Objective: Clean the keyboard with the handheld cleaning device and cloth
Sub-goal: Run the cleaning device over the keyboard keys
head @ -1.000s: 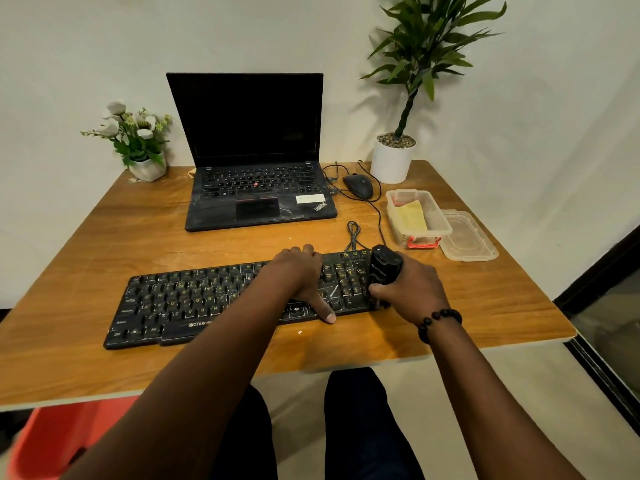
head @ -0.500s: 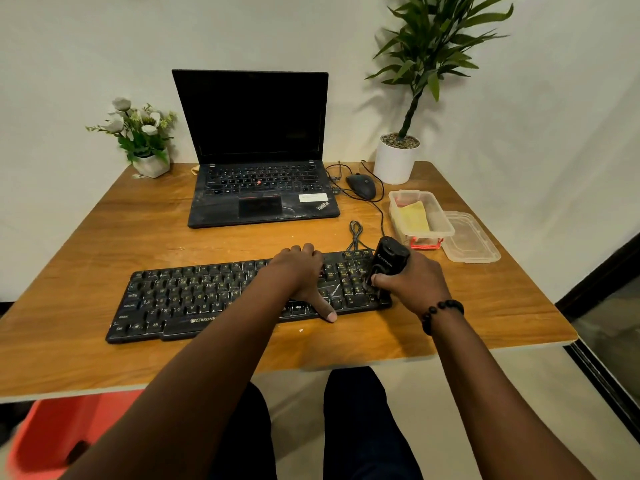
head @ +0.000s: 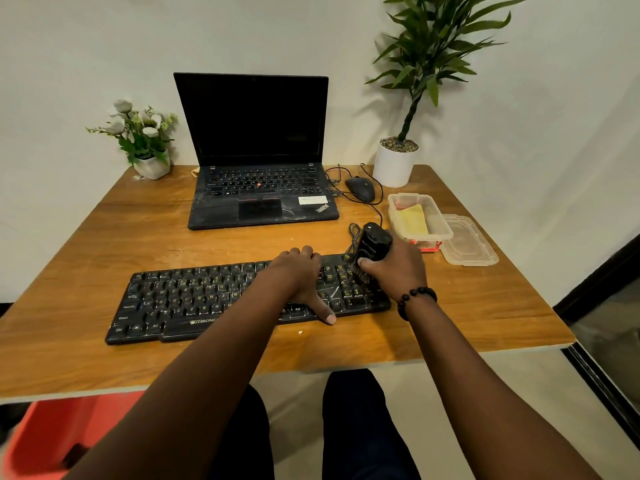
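Note:
A black keyboard (head: 194, 299) lies across the near part of the wooden table (head: 104, 244). My left hand (head: 298, 275) rests on the keyboard's right half, fingers curled over its far edge and thumb stretched to its near edge. My right hand (head: 394, 268) grips a black handheld cleaning device (head: 374, 242), held upright with its brush end on the keys at the keyboard's right end. A yellow cloth (head: 414, 220) lies in a clear plastic container (head: 436, 216) just beyond my right hand.
An open black laptop (head: 256, 174) stands at the back centre with a mouse (head: 360, 188) and cables beside it. The container's lid (head: 471, 244) lies to its right. A white flower pot (head: 145, 147) and a tall potted plant (head: 394, 164) occupy the back corners.
The cleaning device in my right hand has moved slightly away from me over the keyboard's right end. My left hand has stayed on the keyboard.

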`<state>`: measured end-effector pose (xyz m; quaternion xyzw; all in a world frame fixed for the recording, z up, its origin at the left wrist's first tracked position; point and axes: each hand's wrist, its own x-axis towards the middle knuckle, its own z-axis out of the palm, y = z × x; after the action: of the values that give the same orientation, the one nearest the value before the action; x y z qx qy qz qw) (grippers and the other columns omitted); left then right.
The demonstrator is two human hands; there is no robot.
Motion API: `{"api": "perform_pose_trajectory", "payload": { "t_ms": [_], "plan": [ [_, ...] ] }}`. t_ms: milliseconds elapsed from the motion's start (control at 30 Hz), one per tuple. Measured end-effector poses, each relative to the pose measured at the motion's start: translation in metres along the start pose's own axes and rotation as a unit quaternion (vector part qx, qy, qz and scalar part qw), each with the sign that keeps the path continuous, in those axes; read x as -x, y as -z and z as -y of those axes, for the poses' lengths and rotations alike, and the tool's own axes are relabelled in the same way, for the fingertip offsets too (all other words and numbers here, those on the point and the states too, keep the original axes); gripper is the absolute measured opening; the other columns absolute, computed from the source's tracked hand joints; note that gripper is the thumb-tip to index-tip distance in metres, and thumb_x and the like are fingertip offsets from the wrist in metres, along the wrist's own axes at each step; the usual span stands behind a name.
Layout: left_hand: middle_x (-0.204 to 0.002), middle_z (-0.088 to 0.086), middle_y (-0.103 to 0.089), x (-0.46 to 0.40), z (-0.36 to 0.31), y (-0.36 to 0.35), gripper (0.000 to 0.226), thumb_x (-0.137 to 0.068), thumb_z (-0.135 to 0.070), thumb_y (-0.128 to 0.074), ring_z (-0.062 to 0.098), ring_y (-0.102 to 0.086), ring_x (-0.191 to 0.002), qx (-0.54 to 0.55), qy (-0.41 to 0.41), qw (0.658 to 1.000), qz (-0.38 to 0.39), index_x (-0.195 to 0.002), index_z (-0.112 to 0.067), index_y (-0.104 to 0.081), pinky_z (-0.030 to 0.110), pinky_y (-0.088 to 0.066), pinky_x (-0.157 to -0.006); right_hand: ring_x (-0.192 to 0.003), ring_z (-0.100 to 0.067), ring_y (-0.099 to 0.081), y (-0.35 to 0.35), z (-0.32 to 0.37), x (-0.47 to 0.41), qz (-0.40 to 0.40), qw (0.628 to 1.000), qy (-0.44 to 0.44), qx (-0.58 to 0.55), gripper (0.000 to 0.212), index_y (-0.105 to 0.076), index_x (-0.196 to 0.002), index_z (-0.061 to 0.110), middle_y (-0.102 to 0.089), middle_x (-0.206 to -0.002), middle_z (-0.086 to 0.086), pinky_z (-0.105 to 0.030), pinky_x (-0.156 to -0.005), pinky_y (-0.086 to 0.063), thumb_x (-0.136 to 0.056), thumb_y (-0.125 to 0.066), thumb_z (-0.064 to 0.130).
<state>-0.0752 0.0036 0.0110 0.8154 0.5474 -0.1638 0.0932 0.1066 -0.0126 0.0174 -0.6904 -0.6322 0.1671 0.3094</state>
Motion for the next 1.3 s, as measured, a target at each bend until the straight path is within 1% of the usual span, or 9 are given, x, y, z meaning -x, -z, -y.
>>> {"api": "perform_pose_trajectory", "payload": {
  "t_ms": [267,500,633,700,800,867,1000,1200,1300],
  "plan": [
    [-0.156,0.012,-0.026,-0.002,0.004,0.002,0.133,-0.056,-0.082,-0.071,0.035,-0.029,-0.141,-0.001,0.004,1.0,0.002,-0.155,-0.009,-0.018,0.048,-0.031,-0.113,-0.096,-0.021,-0.064,-0.01,0.008,-0.009,-0.01,1.0,0.001,0.008,0.047,-0.06,-0.113,0.016,-0.069,-0.104,-0.002,-0.035,-0.078,-0.056,-0.072,-0.079,0.03],
    [-0.156,0.013,-0.025,-0.005,0.002,-0.001,0.134,-0.056,-0.083,-0.07,0.035,-0.029,-0.141,0.001,0.006,1.0,0.0,-0.155,-0.01,-0.017,0.049,-0.031,-0.113,-0.091,-0.022,-0.064,-0.008,0.005,0.011,0.063,0.995,-0.006,0.076,0.045,-0.062,-0.107,0.02,-0.07,-0.099,-0.002,-0.032,-0.072,-0.054,-0.069,-0.078,0.036],
    [-0.157,0.012,-0.024,-0.004,0.003,-0.001,0.134,-0.057,-0.083,-0.07,0.035,-0.027,-0.142,0.006,0.004,1.0,-0.003,-0.155,-0.01,-0.017,0.049,-0.03,-0.115,-0.089,-0.018,-0.064,0.006,0.005,0.01,0.137,0.987,-0.011,0.083,0.043,-0.064,-0.105,0.02,-0.07,-0.098,0.0,-0.034,-0.076,-0.056,-0.068,-0.079,0.038],
    [-0.157,0.012,-0.024,-0.003,0.003,-0.001,0.134,-0.057,-0.083,-0.07,0.035,-0.027,-0.142,0.005,0.003,1.0,-0.004,-0.155,-0.01,-0.017,0.049,-0.03,-0.115,-0.091,-0.017,-0.065,0.007,0.007,0.007,0.119,0.992,-0.012,0.05,0.047,-0.064,-0.108,0.02,-0.07,-0.1,0.0,-0.035,-0.078,-0.056,-0.067,-0.08,0.037],
    [-0.158,0.012,-0.023,-0.001,0.003,-0.002,0.133,-0.058,-0.082,-0.07,0.035,-0.027,-0.142,0.002,0.002,1.0,-0.002,-0.156,-0.01,-0.016,0.049,-0.03,-0.115,-0.096,-0.019,-0.064,-0.002,0.014,0.008,0.037,0.999,-0.006,0.009,0.047,-0.061,-0.113,0.021,-0.07,-0.105,0.0,-0.035,-0.079,-0.054,-0.07,-0.079,0.03],
    [-0.158,0.012,-0.023,-0.002,0.003,-0.001,0.134,-0.058,-0.082,-0.07,0.035,-0.027,-0.142,0.002,0.003,1.0,-0.002,-0.156,-0.009,-0.015,0.049,-0.029,-0.115,-0.096,-0.02,-0.064,-0.01,0.018,0.009,0.02,1.0,-0.005,0.002,0.048,-0.06,-0.115,0.021,-0.07,-0.106,0.0,-0.033,-0.078,-0.054,-0.071,-0.079,0.029],
    [-0.159,0.012,-0.021,-0.002,0.002,0.001,0.134,-0.059,-0.081,-0.071,0.035,-0.025,-0.143,0.003,0.006,1.0,0.002,-0.156,-0.009,-0.013,0.049,-0.029,-0.116,-0.092,-0.021,-0.064,-0.015,0.014,0.014,0.044,0.998,-0.011,0.034,0.047,-0.061,-0.11,0.022,-0.07,-0.101,-0.001,-0.031,-0.073,-0.053,-0.069,-0.079,0.034],
    [-0.157,0.013,-0.024,-0.002,0.003,0.0,0.133,-0.058,-0.081,-0.071,0.035,-0.027,-0.142,0.005,0.006,1.0,-0.002,-0.155,-0.009,-0.017,0.049,-0.03,-0.115,-0.091,-0.017,-0.063,0.001,0.008,0.012,0.132,0.989,0.003,0.069,0.041,-0.063,-0.103,0.022,-0.065,-0.091,0.005,-0.029,-0.071,-0.05,-0.068,-0.078,0.038],
    [-0.158,0.013,-0.023,-0.001,0.003,-0.002,0.133,-0.058,-0.081,-0.071,0.035,-0.026,-0.142,0.012,0.006,1.0,-0.002,-0.155,-0.009,-0.017,0.049,-0.029,-0.116,-0.092,-0.017,-0.064,-0.002,0.012,0.011,0.073,0.997,0.006,0.014,0.043,-0.063,-0.107,0.02,-0.069,-0.097,0.002,-0.031,-0.075,-0.053,-0.069,-0.079,0.033]
  ]
}}
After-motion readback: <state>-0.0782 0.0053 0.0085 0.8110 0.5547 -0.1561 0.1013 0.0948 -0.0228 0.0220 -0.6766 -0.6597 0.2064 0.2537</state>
